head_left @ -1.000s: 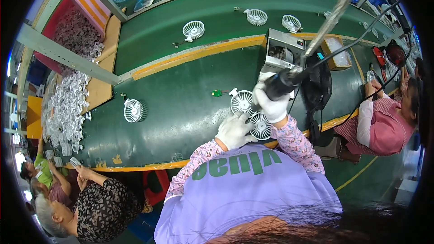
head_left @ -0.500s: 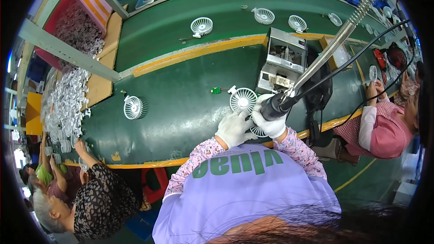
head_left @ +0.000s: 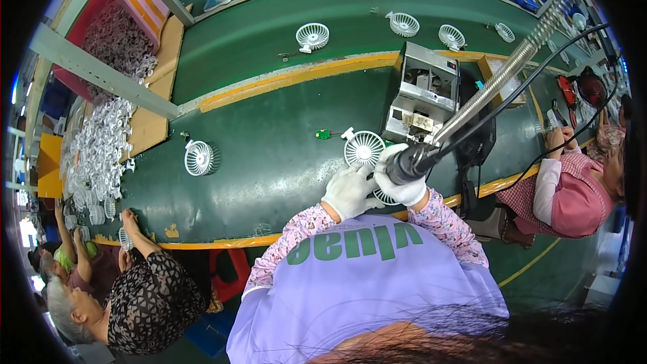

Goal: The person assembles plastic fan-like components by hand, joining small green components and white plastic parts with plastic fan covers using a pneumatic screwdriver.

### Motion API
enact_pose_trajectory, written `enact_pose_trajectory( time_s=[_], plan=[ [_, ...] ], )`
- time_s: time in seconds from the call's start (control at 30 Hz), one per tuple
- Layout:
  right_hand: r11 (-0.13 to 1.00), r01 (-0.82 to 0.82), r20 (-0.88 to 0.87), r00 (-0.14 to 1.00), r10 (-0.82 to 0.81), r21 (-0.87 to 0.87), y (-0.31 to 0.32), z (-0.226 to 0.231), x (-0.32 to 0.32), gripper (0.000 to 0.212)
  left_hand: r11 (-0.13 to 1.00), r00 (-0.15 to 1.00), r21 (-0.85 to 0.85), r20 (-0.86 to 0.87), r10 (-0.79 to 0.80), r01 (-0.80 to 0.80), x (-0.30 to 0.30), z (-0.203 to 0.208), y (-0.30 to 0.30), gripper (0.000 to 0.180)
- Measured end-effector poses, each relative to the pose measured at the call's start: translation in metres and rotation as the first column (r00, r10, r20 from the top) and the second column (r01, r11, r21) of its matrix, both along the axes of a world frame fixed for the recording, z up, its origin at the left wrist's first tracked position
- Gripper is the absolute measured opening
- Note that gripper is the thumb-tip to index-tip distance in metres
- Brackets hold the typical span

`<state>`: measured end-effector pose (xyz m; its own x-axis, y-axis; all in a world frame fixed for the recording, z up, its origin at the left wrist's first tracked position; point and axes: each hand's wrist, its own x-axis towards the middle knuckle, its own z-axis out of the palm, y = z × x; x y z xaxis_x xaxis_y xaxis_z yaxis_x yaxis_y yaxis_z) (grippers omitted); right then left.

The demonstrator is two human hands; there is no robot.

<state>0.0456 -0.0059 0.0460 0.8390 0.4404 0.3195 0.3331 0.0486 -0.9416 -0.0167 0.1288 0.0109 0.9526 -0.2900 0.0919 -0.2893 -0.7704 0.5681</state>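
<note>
My right hand (head_left: pixel 406 193), in a white glove, wraps around a black electric screwdriver (head_left: pixel 404 166) that hangs from a coiled metal spring. Beneath it, at the table's front edge, a white fan housing (head_left: pixel 385 197) shows in part between my hands. My left hand (head_left: pixel 349 190), also gloved, is closed on that housing from the left. The screwdriver's tip is hidden behind my right hand. Just beyond my hands another round white fan housing (head_left: pixel 364 149) lies with its slotted grille up. A small green circuit board (head_left: pixel 323 134) sits left of it.
A metal machine (head_left: pixel 424 91) stands beyond my right hand. White fan housings (head_left: pixel 313 37) ride the green belt (head_left: pixel 236 47) behind. One more fan housing (head_left: pixel 199 158) lies at left, near piled white parts (head_left: pixel 101 141). Co-workers sit on both sides; a black cable (head_left: pixel 526 94) crosses at right.
The fan housings on the belt have shifted right. The screwdriver has tilted slightly, its body moving a little left and down. My left hand has barely moved. The left co-worker's hand has shifted right.
</note>
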Motion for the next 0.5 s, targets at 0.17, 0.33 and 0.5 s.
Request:
enact_pose_trajectory(
  time_s=[0.17,0.33,0.5],
  plan=[
    [0.986,-0.153,-0.193,0.967,0.163,0.066,-0.013,0.0,0.004,0.029,0.999,0.999,0.027,-0.049,-0.015,0.017,-0.002,0.006,0.002,0.042],
    [0.803,0.446,-0.592,0.792,-0.148,0.396,-0.033,0.009,0.05,0.024,0.991,0.99,-0.025,0.043,-0.134,0.135,-0.009,0.004,-0.001,0.037],
    [0.9,0.304,0.075,0.937,-0.342,0.312,-0.018,0.027,0.074,0.035,0.988,0.987,-0.036,0.075,-0.145,0.148,-0.007,0.002,-0.004,0.036]
  ],
)
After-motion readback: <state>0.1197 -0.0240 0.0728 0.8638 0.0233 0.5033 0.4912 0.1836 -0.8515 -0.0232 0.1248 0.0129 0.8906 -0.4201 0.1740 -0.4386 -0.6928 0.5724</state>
